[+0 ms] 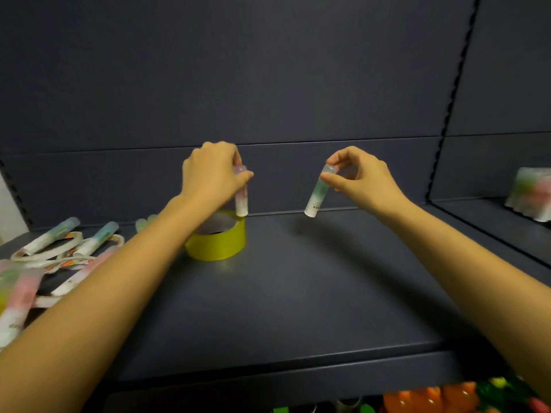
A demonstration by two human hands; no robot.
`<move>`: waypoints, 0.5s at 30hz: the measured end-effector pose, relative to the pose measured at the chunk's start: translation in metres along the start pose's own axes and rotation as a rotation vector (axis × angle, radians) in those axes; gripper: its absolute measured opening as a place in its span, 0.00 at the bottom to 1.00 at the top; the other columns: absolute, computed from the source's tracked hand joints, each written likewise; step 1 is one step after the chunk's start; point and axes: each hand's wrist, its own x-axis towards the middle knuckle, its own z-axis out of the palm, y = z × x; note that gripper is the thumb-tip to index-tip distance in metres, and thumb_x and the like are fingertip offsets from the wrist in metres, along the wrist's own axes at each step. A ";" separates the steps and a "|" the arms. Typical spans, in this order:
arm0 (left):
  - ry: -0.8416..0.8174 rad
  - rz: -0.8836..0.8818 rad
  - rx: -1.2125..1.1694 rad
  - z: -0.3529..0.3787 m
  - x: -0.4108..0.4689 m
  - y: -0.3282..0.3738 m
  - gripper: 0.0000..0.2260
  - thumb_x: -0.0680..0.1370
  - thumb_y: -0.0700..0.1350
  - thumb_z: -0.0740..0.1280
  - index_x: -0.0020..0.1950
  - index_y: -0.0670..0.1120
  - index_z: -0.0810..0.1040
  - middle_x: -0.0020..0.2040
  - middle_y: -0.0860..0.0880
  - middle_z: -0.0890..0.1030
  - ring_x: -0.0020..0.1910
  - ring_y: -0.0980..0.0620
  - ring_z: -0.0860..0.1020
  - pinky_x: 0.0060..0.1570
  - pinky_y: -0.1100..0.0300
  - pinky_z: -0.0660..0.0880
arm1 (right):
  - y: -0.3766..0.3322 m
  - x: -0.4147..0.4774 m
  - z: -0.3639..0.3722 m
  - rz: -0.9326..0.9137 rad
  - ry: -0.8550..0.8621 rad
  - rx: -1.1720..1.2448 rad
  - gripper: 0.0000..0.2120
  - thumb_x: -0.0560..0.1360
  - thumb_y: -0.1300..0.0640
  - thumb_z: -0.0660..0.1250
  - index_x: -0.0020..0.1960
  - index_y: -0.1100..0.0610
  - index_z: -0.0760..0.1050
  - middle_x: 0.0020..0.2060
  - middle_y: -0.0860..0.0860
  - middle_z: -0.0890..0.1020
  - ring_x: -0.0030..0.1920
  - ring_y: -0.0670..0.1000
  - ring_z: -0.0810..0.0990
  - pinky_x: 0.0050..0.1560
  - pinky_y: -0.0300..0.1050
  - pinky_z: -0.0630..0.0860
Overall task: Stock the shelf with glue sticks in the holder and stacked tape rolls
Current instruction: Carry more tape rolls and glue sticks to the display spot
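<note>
A round yellow holder (216,244) stands on the dark shelf (313,293), left of centre. My left hand (213,174) pinches the cap end of a pink-and-white glue stick (241,201), held upright with its lower end just above the holder's far rim. My right hand (362,178) pinches the cap of a green-and-white glue stick (316,194), which hangs tilted in the air to the right of the holder. Several more glue sticks (50,236) lie at the shelf's left end, mixed with thin white patterned tape rolls (64,248).
The shelf's back panel rises right behind the holder. A neighbouring shelf section at the right holds a pale pastel package (532,193). Below the front edge, orange and green items (447,399) show on a lower level.
</note>
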 end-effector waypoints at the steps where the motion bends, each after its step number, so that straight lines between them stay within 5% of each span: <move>1: 0.029 0.042 -0.047 -0.002 -0.002 0.013 0.11 0.74 0.52 0.69 0.49 0.45 0.80 0.50 0.45 0.82 0.54 0.42 0.77 0.45 0.54 0.71 | 0.005 -0.004 -0.011 0.005 0.030 -0.005 0.08 0.74 0.55 0.70 0.50 0.52 0.73 0.48 0.48 0.80 0.48 0.53 0.82 0.45 0.42 0.78; 4: 0.039 0.123 -0.184 -0.005 -0.006 0.057 0.11 0.73 0.53 0.70 0.48 0.47 0.81 0.46 0.49 0.83 0.50 0.46 0.78 0.43 0.57 0.70 | 0.021 -0.018 -0.049 0.028 0.092 -0.049 0.09 0.74 0.54 0.71 0.51 0.53 0.74 0.48 0.48 0.79 0.47 0.50 0.80 0.41 0.35 0.74; 11: -0.069 0.226 -0.328 0.021 -0.024 0.176 0.09 0.71 0.53 0.73 0.46 0.50 0.81 0.41 0.53 0.82 0.44 0.53 0.74 0.43 0.58 0.68 | 0.068 -0.056 -0.162 0.084 0.153 -0.197 0.09 0.73 0.54 0.72 0.48 0.51 0.73 0.43 0.45 0.79 0.44 0.46 0.79 0.49 0.44 0.76; 15: -0.121 0.234 -0.412 0.042 -0.041 0.250 0.08 0.70 0.52 0.74 0.45 0.50 0.81 0.41 0.52 0.83 0.44 0.53 0.76 0.42 0.58 0.69 | 0.099 -0.080 -0.235 0.097 0.143 -0.249 0.09 0.73 0.54 0.71 0.50 0.52 0.73 0.40 0.42 0.78 0.42 0.45 0.78 0.41 0.40 0.77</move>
